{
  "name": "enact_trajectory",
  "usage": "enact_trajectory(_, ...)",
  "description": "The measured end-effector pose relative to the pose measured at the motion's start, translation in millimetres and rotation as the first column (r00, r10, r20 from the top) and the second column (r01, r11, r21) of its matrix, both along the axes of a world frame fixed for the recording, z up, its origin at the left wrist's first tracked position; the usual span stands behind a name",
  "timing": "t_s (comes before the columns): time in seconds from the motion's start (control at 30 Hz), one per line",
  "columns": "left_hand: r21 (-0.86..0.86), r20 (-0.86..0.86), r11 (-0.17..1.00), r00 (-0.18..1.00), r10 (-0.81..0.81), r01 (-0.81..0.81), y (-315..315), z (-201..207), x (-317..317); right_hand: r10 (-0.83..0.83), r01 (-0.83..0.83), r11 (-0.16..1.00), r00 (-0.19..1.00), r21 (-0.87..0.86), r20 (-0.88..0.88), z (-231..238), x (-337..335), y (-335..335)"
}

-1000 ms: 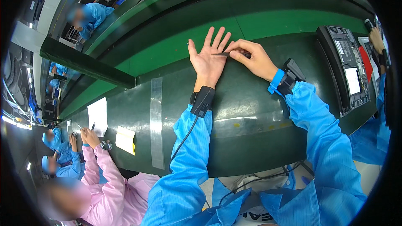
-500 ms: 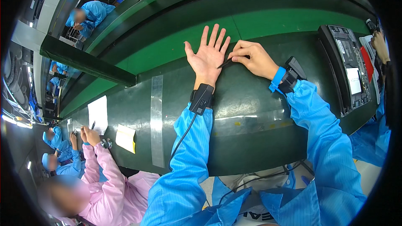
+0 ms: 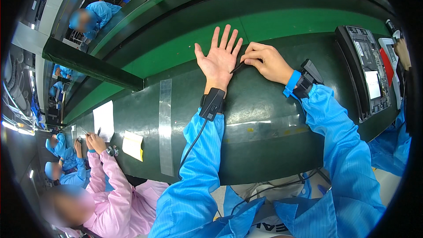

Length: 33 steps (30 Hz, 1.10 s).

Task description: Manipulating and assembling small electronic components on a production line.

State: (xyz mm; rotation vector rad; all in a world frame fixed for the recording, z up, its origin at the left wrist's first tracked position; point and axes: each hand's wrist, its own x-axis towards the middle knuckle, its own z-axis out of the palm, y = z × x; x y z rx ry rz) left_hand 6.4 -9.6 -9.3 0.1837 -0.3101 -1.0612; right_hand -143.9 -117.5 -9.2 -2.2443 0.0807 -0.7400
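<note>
Palm up and fingers spread, my left hand [image 3: 218, 64] is held over the dark green bench [image 3: 264, 158]. Between the thumb and fingertips of my right hand [image 3: 269, 63] is a slim black pointed tool [image 3: 237, 67]; whether it is a pen or tweezers cannot be made out. Its tip is at the outer edge of my left palm, seemingly touching it. A black cuffed device [image 3: 213, 105] with a cable is strapped on my left wrist. My right wrist carries a blue band [image 3: 291, 82] and another black device [image 3: 310, 77].
An opened laptop base [image 3: 365, 72] with bare inner parts stands at the right, beside a red sheet [image 3: 386, 67]. Clear tape [image 3: 165, 128] crosses the bench; a yellow-edged note pad [image 3: 132, 146] and white paper [image 3: 103, 119] lie left. A pink-sleeved person [image 3: 119, 194] works there.
The black tool's tip has shifted very slightly to the right and down along the edge of my left palm. Both my arms stay nearly still.
</note>
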Motion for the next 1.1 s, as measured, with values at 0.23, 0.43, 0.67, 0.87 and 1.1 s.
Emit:
enact_trajectory(0.23,-0.014,-0.006,1.000,1.000,-0.010,0.010,0,-1,1,-0.078,0.078,0.997,0.997,0.009,-0.004,0,1,1)
enact_trajectory(0.43,-0.008,-0.010,1.000,1.000,-0.019,0.019,-1,-1,2,0.080,-0.086,0.990,0.995,0.113,0.059,10,-2,7)
enact_trajectory(0.67,-0.004,-0.028,1.000,1.000,-0.006,0.005,-2,1,0,0.139,-0.139,0.990,0.990,-0.029,0.006,3,-2,5)
enact_trajectory(0.87,0.003,-0.003,1.000,1.000,-0.012,0.012,1,1,0,-0.062,0.059,0.996,0.997,0.060,0.050,3,1,2)
enact_trajectory(1.1,0.011,0.008,0.999,0.999,-0.052,0.052,1,3,0,-0.068,0.068,0.998,0.997,0.017,-0.042,3,0,1)
